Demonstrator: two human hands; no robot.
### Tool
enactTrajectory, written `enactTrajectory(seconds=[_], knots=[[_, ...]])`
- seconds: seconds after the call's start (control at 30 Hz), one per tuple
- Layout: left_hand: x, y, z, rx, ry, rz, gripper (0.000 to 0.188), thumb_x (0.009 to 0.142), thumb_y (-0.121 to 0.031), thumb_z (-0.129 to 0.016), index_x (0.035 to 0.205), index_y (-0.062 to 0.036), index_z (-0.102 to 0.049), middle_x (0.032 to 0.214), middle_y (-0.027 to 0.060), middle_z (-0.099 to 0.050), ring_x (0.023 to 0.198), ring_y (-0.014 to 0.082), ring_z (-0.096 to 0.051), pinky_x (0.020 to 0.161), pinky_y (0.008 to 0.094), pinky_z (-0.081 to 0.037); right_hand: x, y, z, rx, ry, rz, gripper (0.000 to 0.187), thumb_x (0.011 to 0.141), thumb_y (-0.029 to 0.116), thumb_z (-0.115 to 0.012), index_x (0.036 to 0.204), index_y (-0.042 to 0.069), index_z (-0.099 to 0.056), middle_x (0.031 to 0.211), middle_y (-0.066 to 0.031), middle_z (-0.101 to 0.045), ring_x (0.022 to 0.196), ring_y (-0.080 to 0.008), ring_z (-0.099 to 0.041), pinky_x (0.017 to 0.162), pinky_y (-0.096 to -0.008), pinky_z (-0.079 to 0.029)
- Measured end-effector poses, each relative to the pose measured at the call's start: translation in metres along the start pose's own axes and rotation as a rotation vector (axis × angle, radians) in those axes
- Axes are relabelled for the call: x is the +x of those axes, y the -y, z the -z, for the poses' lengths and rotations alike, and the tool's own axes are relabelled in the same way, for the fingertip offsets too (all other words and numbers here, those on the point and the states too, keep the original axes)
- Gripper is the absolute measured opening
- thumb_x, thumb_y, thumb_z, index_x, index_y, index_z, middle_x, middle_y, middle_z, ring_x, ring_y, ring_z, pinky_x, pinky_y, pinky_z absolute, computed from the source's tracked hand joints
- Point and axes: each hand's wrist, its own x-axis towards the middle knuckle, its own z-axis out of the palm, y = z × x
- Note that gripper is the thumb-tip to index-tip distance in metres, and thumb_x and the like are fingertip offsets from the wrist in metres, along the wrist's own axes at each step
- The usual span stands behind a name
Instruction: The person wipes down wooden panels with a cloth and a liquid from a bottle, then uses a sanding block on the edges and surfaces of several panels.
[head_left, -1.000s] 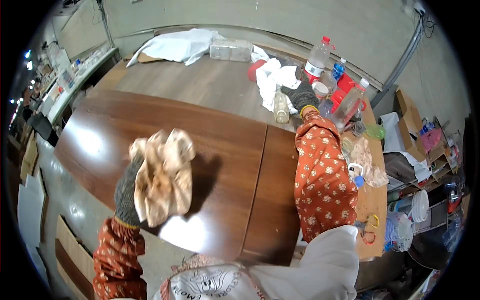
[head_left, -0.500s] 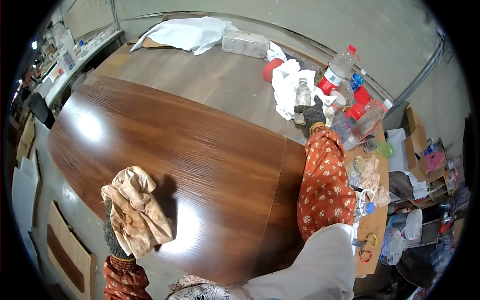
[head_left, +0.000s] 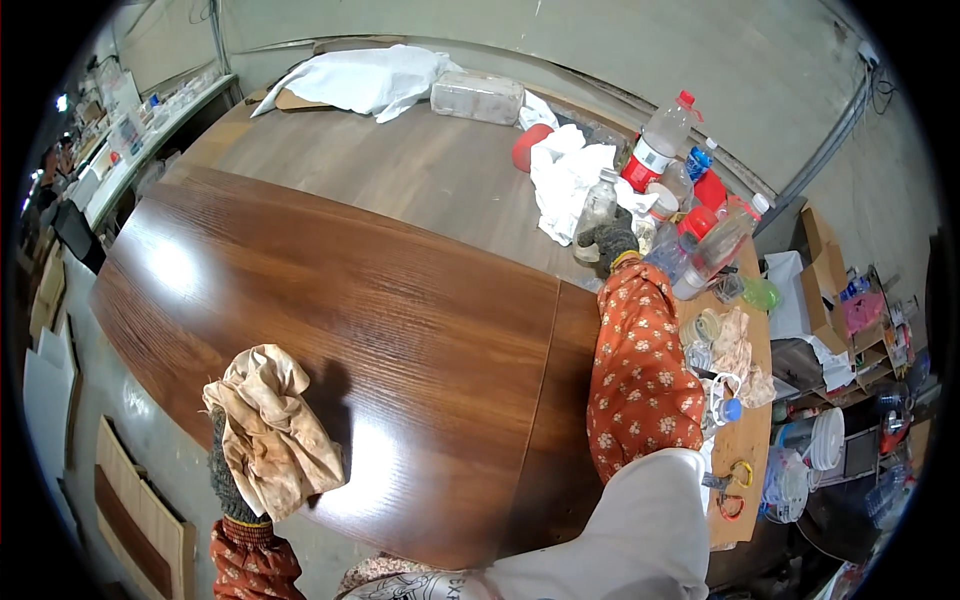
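Note:
A crumpled beige cloth with brown stains is in my left hand, over the near left edge of a glossy brown wood-grain panel. That hand wears a dark grey glove, and the cloth covers most of its fingers. At the far right, my right hand, gloved too, grips a small clear bottle around its lower part. The bottle leans slightly to the right. Behind it lies a bunched white cloth.
Right of my right hand crowd a large red-labelled plastic bottle, a tipped clear bottle and red lids. Clear tape rolls and scissors lie along the right edge. A clear wrapped block and white sheet sit at the back.
The clear bottle has gone from upright to a slight rightward tilt and sits a little lower in my right hand. My left hand with the cloth has barely moved. The whole view has shifted slightly.

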Motion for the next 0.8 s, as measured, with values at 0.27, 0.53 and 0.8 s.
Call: enactTrajectory(seconds=[0.27,0.53,0.8], knots=[[0.001,0.002,-0.054,0.111,-0.279,-0.1,0.036,0.102,-0.035,-0.031,0.098,-0.004,-0.049,0.097,0.0065,-0.05,0.089,0.0166,-0.052,0.079,0.0288,-0.047,0.008,0.007,-0.016,-0.082,-0.015,0.105,0.053,0.061,0.024,-0.079,0.11,0.014,-0.062,0.111,-0.0129,-0.064,0.095,-0.024,-0.062,0.084,-0.0318,-0.051],[0.014,-0.003,-0.007,0.227,-0.101,-0.03,0.051,0.1,-0.043,-0.033,0.14,-0.0115,-0.035,0.132,0.0084,-0.047,0.109,0.0199,-0.054,0.091,0.0339,-0.047,-0.095,0.028,0.069,-0.482,-0.134,0.489,0.041,0.064,0.024,-0.076,0.103,0.016,-0.068,0.106,-0.011,-0.066,0.096,-0.0241,-0.063,0.085,-0.0324,-0.05],[0.083,0.026,-0.089,-0.013,0.533,0.382,0.051,0.094,-0.046,-0.046,0.11,0.0021,-0.049,0.086,0.0119,-0.058,0.066,0.0213,-0.057,0.058,0.0287,-0.05,-0.309,0.165,0.025,0.754,-0.308,1.275,0.048,0.089,0.03,-0.059,0.128,0.002,-0.05,0.123,-0.0117,-0.058,0.11,-0.0206,-0.056,0.101,-0.0337,-0.04]])
